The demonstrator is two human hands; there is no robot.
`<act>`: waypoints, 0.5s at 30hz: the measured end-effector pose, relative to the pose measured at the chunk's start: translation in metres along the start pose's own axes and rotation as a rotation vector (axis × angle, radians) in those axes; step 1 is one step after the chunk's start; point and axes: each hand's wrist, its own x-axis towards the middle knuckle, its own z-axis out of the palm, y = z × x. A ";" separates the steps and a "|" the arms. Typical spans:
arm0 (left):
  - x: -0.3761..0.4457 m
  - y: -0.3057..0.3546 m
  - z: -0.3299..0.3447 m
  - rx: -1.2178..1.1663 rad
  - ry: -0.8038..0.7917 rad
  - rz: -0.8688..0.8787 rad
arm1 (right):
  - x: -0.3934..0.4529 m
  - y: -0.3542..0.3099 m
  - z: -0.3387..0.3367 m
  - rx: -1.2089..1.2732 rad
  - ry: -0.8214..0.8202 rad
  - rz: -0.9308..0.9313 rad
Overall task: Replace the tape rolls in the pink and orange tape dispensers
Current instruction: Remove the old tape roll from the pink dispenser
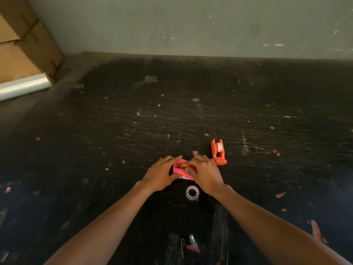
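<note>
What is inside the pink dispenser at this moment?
A yellowish tape roll sits in the pink dispenser. Left hand and right hand cover its sides, hiding the rest.

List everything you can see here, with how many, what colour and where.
pink tape dispenser: one, pink, centre, held between both hands
yellowish roll: one, inside the pink dispenser
orange tape dispenser: one, orange, right of the hands, holding a white roll
clear tape roll: one, transparent, lying flat nearer than the hands
film roll: one, clear, far left
cardboard boxes: brown, far left corner
table: one, black, scratched, scattered scraps
left hand: on pink dispenser
right hand: on pink dispenser
</note>
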 end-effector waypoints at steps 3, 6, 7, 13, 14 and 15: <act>-0.002 0.001 -0.001 -0.001 -0.012 -0.017 | 0.001 -0.003 -0.002 0.067 0.014 0.020; -0.003 0.001 -0.001 0.000 -0.016 -0.013 | -0.002 -0.006 -0.011 0.294 0.053 0.157; -0.003 0.001 -0.002 -0.003 -0.027 -0.016 | -0.004 -0.007 -0.016 0.403 0.068 0.221; -0.019 0.026 0.002 -0.197 0.148 -0.015 | -0.030 -0.010 -0.041 0.915 0.072 0.573; -0.025 0.036 0.005 -0.251 0.236 0.034 | -0.037 -0.011 -0.043 0.966 0.059 0.602; -0.031 0.044 0.008 -0.297 0.294 0.094 | -0.044 -0.011 -0.044 1.014 0.043 0.631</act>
